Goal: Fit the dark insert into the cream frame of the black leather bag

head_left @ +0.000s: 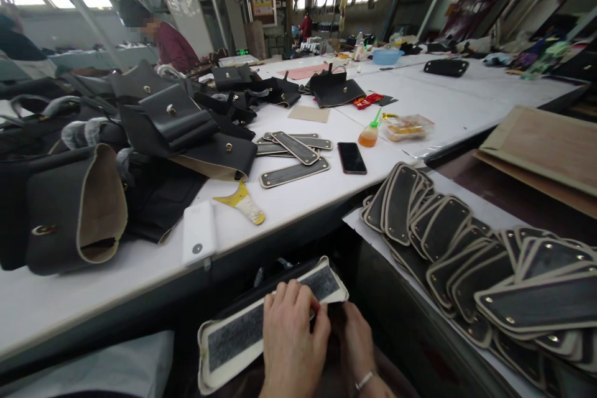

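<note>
A long panel (236, 339) with cream edges and a dark grey felt-like middle lies tilted over my lap, apparently the underside of a black bag. My left hand (293, 333) rests across its middle, fingers bent over the panel and thumb drawn in toward the near edge; the hand is closed on it. At the panel's right end, my right hand (357, 339), with a bracelet at the wrist, grips the corner edge. Its fingertips are partly hidden behind the panel. Dark material hangs beneath both hands.
Black bags (172, 112) crowd the left of the white table (261, 242). Closer in are a white power bank (199, 233), a yellow-and-white tool (241, 202), loose black strips (295, 172) and a phone (352, 158). Stacked black base pieces (536, 298) fill the right side. A person (175, 43) stands behind.
</note>
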A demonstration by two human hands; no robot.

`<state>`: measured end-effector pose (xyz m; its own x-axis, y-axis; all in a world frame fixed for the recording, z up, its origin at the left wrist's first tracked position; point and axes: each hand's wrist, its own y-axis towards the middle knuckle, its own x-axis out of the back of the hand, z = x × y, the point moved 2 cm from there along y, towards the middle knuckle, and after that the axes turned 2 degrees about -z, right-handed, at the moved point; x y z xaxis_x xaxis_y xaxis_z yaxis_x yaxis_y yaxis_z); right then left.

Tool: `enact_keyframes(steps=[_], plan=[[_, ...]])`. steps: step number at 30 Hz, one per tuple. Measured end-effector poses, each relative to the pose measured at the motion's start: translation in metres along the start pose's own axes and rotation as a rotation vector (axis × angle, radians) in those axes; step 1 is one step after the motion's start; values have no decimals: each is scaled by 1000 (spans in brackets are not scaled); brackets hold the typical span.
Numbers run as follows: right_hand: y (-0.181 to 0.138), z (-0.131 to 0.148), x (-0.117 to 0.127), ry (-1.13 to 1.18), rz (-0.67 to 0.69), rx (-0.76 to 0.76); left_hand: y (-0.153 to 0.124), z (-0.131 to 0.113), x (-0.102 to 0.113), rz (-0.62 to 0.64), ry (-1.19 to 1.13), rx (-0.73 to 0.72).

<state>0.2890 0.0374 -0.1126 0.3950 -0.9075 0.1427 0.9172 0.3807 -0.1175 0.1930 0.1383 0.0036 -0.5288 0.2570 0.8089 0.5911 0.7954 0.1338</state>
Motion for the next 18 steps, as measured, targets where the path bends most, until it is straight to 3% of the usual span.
enact_keyframes(steps=[2, 6, 8, 12, 18], plan=[[-4, 9, 18, -91, 43, 140, -1, -1, 2, -3, 19, -13], [-25, 44, 40, -367, 225, 808, -2, -3, 4, -12, 19, -24], [-32, 57, 38, -449, 282, 1026, -2, -3, 4, -9, 14, -14], [-33, 66, 26, -555, 274, 1200, -3, -2, 3, 13, 12, 10], [-33, 63, 24, -648, 260, 1236, -4, -2, 5, 6, -31, 15]])
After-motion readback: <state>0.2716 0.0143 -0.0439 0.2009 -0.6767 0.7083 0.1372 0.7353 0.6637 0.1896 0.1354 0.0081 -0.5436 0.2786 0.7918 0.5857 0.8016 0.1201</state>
